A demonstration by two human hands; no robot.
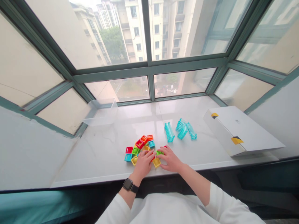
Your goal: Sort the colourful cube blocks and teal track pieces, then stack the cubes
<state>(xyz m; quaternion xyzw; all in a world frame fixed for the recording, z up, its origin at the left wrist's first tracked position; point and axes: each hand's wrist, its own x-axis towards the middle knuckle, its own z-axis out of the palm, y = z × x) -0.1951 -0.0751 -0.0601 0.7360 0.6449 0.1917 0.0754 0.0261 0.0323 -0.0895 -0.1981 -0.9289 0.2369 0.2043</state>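
Observation:
Small square plastic blocks in red, green, yellow, blue and orange lie piled on the white sill (pixel 93 158). My left hand (pixel 143 161), with a dark watch on its wrist, rests over the near side of the pile. Its fingers are stretched across the blocks, hiding some of them. My right hand (pixel 171 160) curves around the pile's right side, thumb and fingers apart. Its fingertips touch a green block (pixel 159 152), and its thumb is beside a yellow block (pixel 156 162). A red block (pixel 129 150) and a blue block (pixel 128 157) sit at the left end.
Several stacked clear turquoise curved pieces (pixel 182 128) and straight pieces (pixel 169 132) stand beyond my right hand. A clear plastic bin (pixel 102 113) is at the back left. On the right lies a white box (pixel 243 127) with yellow-black tabs. Green-framed windows (pixel 151 67) enclose the sill.

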